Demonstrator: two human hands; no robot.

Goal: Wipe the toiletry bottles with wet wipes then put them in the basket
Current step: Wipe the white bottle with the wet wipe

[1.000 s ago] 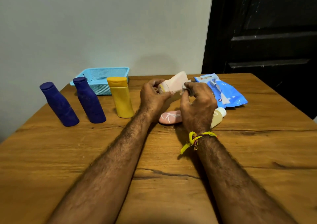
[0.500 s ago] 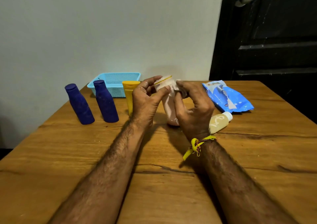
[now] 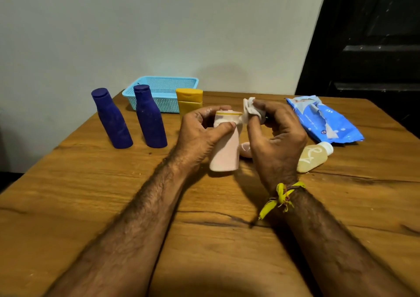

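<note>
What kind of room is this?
Probably a room in someone's home. There's a wooden table against a plain wall, a dark door beside it, and toiletry bottles set out by a basket.

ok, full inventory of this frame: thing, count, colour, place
pink bottle: 1, pale pink, upright, held at centre
wet wipe: 1, white, at that bottle's top
blue bottles: 2, dark blue, standing left
yellow bottle: 1, behind left hand
cream bottle: 1, lying right
pink item: 1, mostly hidden
basket: 1, light blue, rear left
wipes pack: 1, blue, right
table: 1, wood
left hand: grips pink bottle
right hand: pinches wipe
</note>
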